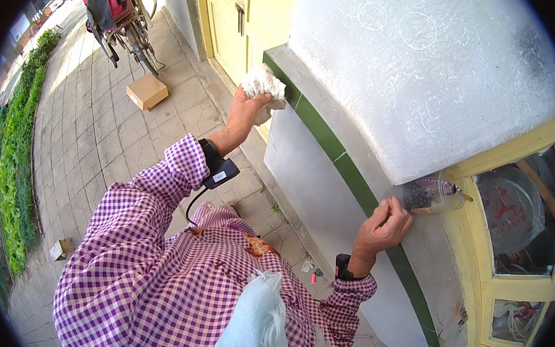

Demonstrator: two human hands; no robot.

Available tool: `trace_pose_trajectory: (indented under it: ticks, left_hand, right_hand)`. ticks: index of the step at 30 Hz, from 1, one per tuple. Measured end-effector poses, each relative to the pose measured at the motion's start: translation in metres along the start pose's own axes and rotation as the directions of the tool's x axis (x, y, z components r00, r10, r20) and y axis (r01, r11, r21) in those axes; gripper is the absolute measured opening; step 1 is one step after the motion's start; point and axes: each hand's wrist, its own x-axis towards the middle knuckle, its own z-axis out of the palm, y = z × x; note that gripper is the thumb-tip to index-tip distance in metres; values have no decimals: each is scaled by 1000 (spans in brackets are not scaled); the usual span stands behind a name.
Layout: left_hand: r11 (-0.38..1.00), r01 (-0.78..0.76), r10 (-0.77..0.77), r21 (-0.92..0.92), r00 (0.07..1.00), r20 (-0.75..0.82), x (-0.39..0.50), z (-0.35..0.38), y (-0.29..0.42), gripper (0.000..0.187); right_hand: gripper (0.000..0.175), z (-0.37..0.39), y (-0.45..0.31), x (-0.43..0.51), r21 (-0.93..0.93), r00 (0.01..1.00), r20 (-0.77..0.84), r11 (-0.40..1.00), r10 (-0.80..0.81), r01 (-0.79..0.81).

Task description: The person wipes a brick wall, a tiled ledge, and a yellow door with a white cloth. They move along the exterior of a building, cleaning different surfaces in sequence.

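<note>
My left hand point(246, 110) is shut around a crumpled whitish cloth point(265, 84), pressed near the far corner of a ledge edged with green tiles point(317, 130). My right hand point(385, 225) is at the nearer stretch of this edge, its fingers curled in against the thumb. I see nothing between them. Just beyond these fingers, a clear plastic jar point(432, 195) lies on its side on the grey sill, with dark and purple things inside.
A yellow-framed window point(490, 239) stands at right, below a whitish wall point(411, 86). Yellow doors point(240, 28) are ahead. On the paving point(128, 147) are a cardboard box point(147, 92) and a parked bicycle point(138, 45). A red item point(313, 278) lies near the wall's foot.
</note>
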Motion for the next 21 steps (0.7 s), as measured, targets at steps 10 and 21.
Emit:
trace_pose_trajectory:
  ticks: [10,21]
  left_hand:
    - [975,-220,216,-18,967,-134,39,9,-24,37]
    - [907,419,-331,-29,756,565,120,-27,39,38]
  right_hand:
    - [8,-5,5,-5,-157,997,-57,985,61,-69]
    - [20,-49,-25,2,-248,876,-93,841,473,-481]
